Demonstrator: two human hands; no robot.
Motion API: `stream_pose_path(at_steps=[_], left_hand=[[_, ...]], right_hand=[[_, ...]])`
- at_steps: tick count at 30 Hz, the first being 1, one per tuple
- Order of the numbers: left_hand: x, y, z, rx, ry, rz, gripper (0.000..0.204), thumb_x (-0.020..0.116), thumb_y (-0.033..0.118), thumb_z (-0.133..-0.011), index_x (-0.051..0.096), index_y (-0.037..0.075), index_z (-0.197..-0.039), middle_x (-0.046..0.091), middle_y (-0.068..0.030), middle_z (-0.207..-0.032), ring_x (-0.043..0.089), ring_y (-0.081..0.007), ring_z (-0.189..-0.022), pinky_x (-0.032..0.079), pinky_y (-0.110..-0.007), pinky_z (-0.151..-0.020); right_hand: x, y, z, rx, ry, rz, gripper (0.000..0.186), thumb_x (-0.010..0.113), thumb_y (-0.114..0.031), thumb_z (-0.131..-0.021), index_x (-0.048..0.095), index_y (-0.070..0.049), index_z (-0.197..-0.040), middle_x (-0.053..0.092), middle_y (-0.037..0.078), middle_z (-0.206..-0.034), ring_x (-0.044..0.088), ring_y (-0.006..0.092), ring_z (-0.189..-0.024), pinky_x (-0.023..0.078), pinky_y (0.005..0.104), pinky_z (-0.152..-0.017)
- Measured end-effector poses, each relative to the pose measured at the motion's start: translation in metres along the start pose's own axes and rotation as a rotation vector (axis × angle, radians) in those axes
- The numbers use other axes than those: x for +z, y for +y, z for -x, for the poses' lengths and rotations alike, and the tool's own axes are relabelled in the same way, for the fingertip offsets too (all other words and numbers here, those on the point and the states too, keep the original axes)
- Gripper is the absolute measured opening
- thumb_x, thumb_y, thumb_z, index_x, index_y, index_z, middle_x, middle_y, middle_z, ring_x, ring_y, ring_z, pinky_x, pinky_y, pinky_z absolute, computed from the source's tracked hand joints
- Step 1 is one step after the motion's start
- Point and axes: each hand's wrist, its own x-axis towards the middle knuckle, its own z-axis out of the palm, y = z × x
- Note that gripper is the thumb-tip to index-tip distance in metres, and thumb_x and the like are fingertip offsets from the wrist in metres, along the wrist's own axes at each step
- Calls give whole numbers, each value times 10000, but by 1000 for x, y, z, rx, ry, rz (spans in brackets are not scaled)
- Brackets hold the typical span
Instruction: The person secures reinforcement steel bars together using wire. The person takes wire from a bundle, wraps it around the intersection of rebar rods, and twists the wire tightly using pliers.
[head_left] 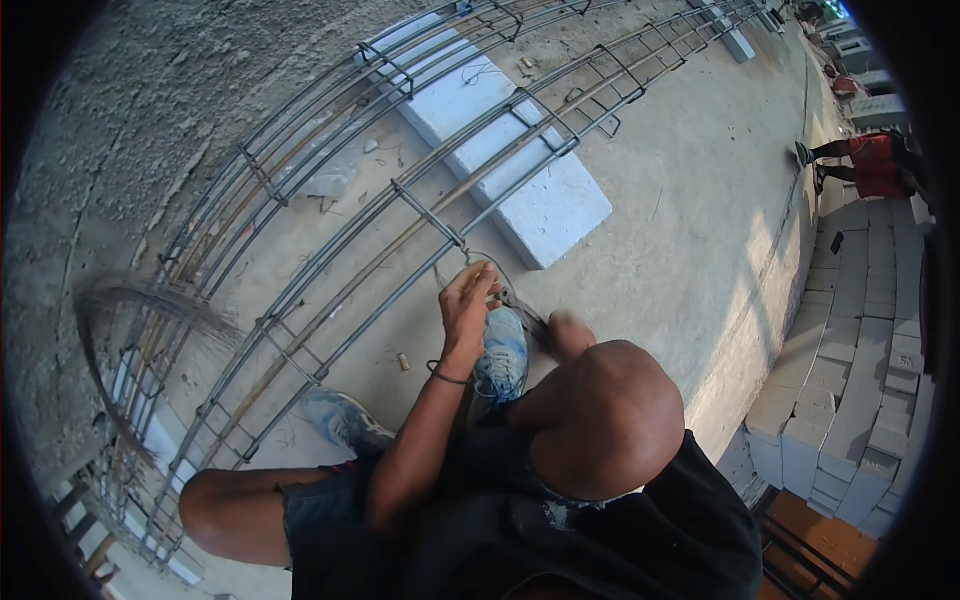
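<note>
I see a cage of dull grey ribbed steel rebar (400, 190) tied with thin dark wire (478, 258), lying on rough matt concrete floor (680, 200) across smooth pale blocks (520, 170), beside a worn blue fabric shoe (500, 352).

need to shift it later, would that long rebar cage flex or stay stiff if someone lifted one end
The rebar cage is probably heavy: many long steel bars. It would likely sag somewhat, being long and slim, though the ties should hold its shape. Resting on white blocks, it seems unlikely to roll.
</note>
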Motion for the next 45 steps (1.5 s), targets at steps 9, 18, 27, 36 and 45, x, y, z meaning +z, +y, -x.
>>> stream_pose_path(at_steps=[9,18,27,36,45], left_hand=[[-12,-2,-38,203,181,-1,323,645,231,-867,617,-2,-1089,637,-83,-1009,602,-156,-887,472,-270,-714],[27,-16,-10,327,155,-130,325,624,241,-879,616,-22,-1070,633,-86,-962,582,-160,-870,453,-297,-695],[15,-23,-37,475,282,-206,242,631,223,-883,630,-4,-965,646,-61,-817,596,-124,-705,453,-252,-590],[12,-22,-36,462,120,-188,315,648,177,-868,607,-59,-1073,650,-104,-870,613,-145,-751,500,-275,-643],[-1,-16,-38,443,158,-240,287,710,201,-814,654,-61,-915,659,-95,-807,611,-157,-729,486,-287,-663]], right_hand=[[10,8,1,-240,284,-235,230,487,-222,-857,465,-15,-954,547,269,-900,582,426,-832,469,482,-703],[-67,168,72,619,842,-1154,411,705,-327,-790,567,-16,-1021,626,120,-882,623,240,-806,510,329,-683],[36,43,61,-6,292,-256,455,713,-184,-717,490,-63,-1094,515,173,-1048,507,367,-1009,451,434,-844],[12,28,59,-33,393,-132,244,586,-112,-790,487,-35,-1000,516,214,-1010,523,403,-951,472,450,-778],[0,2,50,-25,159,-35,343,569,-74,-711,476,24,-1026,545,247,-917,558,424,-879,473,468,-764]])
